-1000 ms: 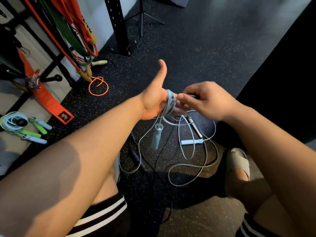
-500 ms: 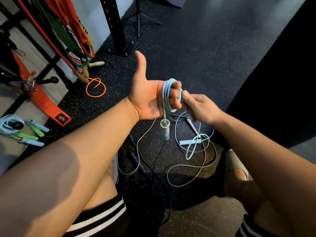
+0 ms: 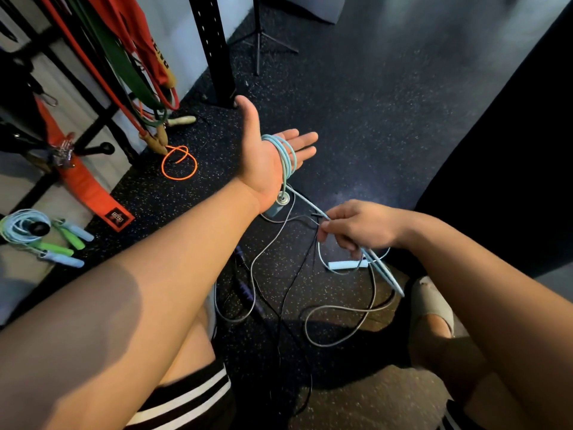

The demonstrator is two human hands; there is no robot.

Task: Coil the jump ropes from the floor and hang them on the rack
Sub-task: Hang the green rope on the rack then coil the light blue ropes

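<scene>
A light blue jump rope (image 3: 286, 156) is wound in several loops round my left hand (image 3: 266, 159), which is held out flat, palm up, fingers straight. One blue handle (image 3: 277, 206) dangles below that wrist. My right hand (image 3: 356, 228) pinches the free run of the same rope lower right; the cord stretches taut between both hands. The other blue handle (image 3: 347, 265) lies on the floor. A grey rope (image 3: 341, 311) and a black rope (image 3: 291, 290) with a purple handle (image 3: 248, 293) lie tangled on the floor below.
The rack (image 3: 93, 131) stands at left with red and green bands (image 3: 124, 63) hanging. A coiled blue and green rope bundle (image 3: 37, 234) hangs at the far left. An orange rope loop (image 3: 179, 162) lies on the floor. A black post (image 3: 214, 48), my sandalled foot (image 3: 431, 302).
My left hand has opened flat and moved up and away. My right hand has dropped down and right, drawing the rope taut off the floor.
</scene>
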